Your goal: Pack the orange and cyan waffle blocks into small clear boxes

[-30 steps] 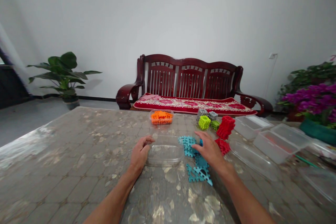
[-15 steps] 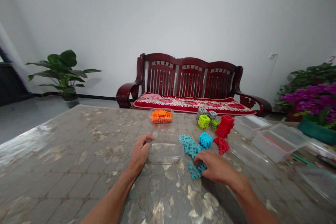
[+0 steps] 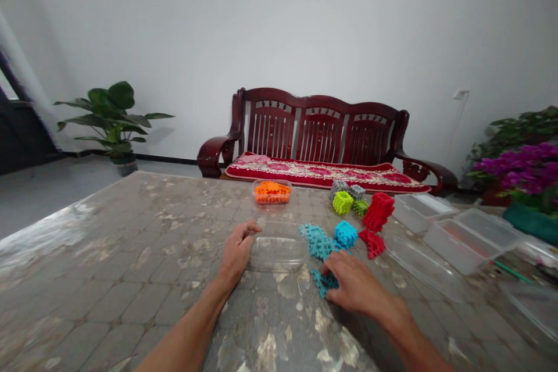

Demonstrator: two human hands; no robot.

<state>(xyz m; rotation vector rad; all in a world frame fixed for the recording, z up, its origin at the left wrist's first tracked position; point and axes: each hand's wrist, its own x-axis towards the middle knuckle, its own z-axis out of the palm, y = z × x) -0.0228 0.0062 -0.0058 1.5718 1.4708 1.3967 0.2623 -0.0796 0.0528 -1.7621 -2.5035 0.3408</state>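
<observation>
My left hand (image 3: 236,249) rests curled against the left end of an empty clear plastic tub (image 3: 279,248) on the table. My right hand (image 3: 355,286) lies palm down over flat blue interlocking pieces (image 3: 322,282), fingers bent onto them. Just beyond lie more flat blue pieces (image 3: 316,239) and a blue cube (image 3: 346,233) built from such pieces. Red pieces (image 3: 371,242) and a red block (image 3: 378,211) sit further right.
A clear tub of orange pieces (image 3: 272,192) stands behind the empty one. Grey and yellow-green cubes (image 3: 342,201) sit near the far edge. Several clear tubs and lids (image 3: 473,232) fill the right side. A wooden bench (image 3: 320,145) and potted plants stand beyond the table (image 3: 131,256).
My right hand drew back from the blue cube toward me and came down on the nearest flat blue pieces, pulling them together. The left hand stayed on the tub. The view shifted slightly.
</observation>
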